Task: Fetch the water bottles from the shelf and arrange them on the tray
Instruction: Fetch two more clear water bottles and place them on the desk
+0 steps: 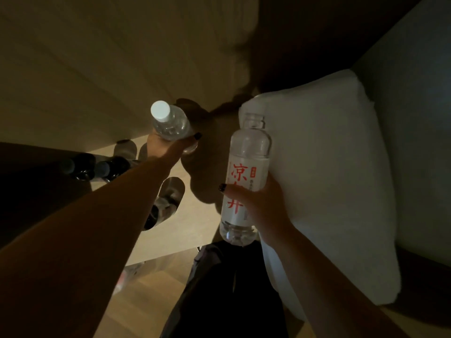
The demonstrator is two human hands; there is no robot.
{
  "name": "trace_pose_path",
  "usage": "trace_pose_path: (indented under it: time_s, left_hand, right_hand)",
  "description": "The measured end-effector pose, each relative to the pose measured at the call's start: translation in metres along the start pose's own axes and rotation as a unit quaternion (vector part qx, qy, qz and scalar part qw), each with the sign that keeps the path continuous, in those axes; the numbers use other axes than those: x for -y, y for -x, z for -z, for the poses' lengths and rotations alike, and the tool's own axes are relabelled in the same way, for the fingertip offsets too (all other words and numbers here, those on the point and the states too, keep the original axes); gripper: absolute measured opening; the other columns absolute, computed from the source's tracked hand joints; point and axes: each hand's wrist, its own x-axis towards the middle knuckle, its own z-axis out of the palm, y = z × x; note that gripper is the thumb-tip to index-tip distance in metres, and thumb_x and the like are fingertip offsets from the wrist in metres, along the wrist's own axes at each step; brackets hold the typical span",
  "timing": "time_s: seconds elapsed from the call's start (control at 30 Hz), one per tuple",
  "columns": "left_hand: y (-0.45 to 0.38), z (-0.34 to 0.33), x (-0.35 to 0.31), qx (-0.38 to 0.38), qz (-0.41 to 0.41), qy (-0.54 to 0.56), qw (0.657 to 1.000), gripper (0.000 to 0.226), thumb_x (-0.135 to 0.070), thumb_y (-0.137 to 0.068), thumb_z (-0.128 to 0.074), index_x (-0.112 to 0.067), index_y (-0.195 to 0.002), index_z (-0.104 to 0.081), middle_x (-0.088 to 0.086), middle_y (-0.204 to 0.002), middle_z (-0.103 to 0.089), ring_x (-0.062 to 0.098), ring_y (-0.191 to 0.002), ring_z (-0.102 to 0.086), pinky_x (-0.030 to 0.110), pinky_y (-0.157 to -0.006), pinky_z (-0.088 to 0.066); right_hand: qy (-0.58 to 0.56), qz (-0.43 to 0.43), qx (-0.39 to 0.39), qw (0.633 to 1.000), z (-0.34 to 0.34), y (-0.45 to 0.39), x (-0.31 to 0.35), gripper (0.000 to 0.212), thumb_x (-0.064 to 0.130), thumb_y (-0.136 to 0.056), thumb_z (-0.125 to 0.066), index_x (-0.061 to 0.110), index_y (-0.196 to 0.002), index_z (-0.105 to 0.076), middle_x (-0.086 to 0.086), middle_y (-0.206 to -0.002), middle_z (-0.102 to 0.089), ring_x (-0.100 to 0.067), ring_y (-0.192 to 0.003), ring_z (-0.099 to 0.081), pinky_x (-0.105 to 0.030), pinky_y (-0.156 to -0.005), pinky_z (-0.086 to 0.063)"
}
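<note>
I had both hands loaded. My left hand (170, 145), reaching toward the centre of the frame, had its fingers wrapped round the body of a capped bottle (168, 123), its white cap tilted toward the upper left. My right hand (253, 203), right of centre, was curled round the lower label of a second bottle (246, 176), red characters on white, thumb across the front; this one seemed to have no cap, though the dim light made me unsure. Both were thin clear plastic, so I judged them light, smooth and liable to dent under a squeeze, and best held at mid-body. If truly open, the second bottle had to stay upright. More bottles (107, 168) stood in shadow at centre left. I could not make out the tray.
</note>
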Motion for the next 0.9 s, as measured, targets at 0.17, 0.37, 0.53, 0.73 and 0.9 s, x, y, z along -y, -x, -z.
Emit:
trace_pose_path:
  time_s: [0.17,0.37,0.53,0.73,0.9]
  left_hand:
    - [0.033,0.002,-0.014,-0.045,0.003,0.024,0.999,0.051,-0.021,-0.069,-0.083,-0.022,-0.111,-0.054,-0.013,-0.095,-0.060,0.001,-0.085,-0.059,0.009,-0.065,-0.046]
    - [0.089,0.038,-0.041,-0.006,0.010,0.086,0.996,0.039,-0.014,-0.083,-0.069,-0.007,-0.119,-0.057,-0.001,-0.080,-0.060,0.009,-0.059,-0.063,0.028,-0.065,-0.059]
    - [0.147,0.080,-0.070,0.019,0.018,0.173,0.985,0.044,-0.018,-0.073,-0.075,-0.014,-0.114,-0.060,0.011,-0.108,-0.069,0.027,-0.099,-0.068,0.043,-0.084,-0.055]
    - [0.232,0.127,-0.093,0.035,0.037,0.288,0.956,0.053,-0.024,-0.068,-0.066,-0.013,-0.119,-0.055,0.009,-0.095,-0.065,0.029,-0.093,-0.066,0.043,-0.078,-0.055]
    - [0.284,0.158,-0.100,0.015,0.036,0.269,0.962,0.061,-0.024,-0.064,-0.064,-0.012,-0.123,-0.050,0.010,-0.091,-0.065,0.018,-0.069,-0.070,0.030,-0.054,-0.055]
  right_hand:
    - [-0.011,0.001,0.044,0.999,0.004,0.000,0.005,0.031,0.018,-0.066,-0.083,0.022,-0.090,-0.063,-0.002,-0.086,-0.073,-0.020,-0.080,-0.072,-0.035,-0.072,-0.058]
    - [-0.112,-0.026,0.106,0.988,0.011,0.025,0.023,0.047,0.035,-0.054,-0.076,0.015,-0.095,-0.064,-0.015,-0.087,-0.073,-0.036,-0.085,-0.071,-0.048,-0.079,-0.057]
    - [-0.137,-0.026,0.117,0.983,0.007,0.066,0.059,0.055,0.029,-0.059,-0.072,0.010,-0.109,-0.059,-0.019,-0.102,-0.072,-0.035,-0.092,-0.070,-0.045,-0.079,-0.054]
    - [-0.089,-0.002,0.112,0.990,-0.005,0.124,0.112,0.037,0.006,-0.074,-0.074,0.002,-0.107,-0.058,-0.015,-0.091,-0.068,-0.022,-0.071,-0.071,-0.034,-0.059,-0.058]
    - [0.064,0.010,0.145,0.987,-0.023,0.161,0.142,0.041,0.019,-0.068,-0.076,0.012,-0.106,-0.063,-0.010,-0.091,-0.073,-0.028,-0.083,-0.071,-0.040,-0.073,-0.058]
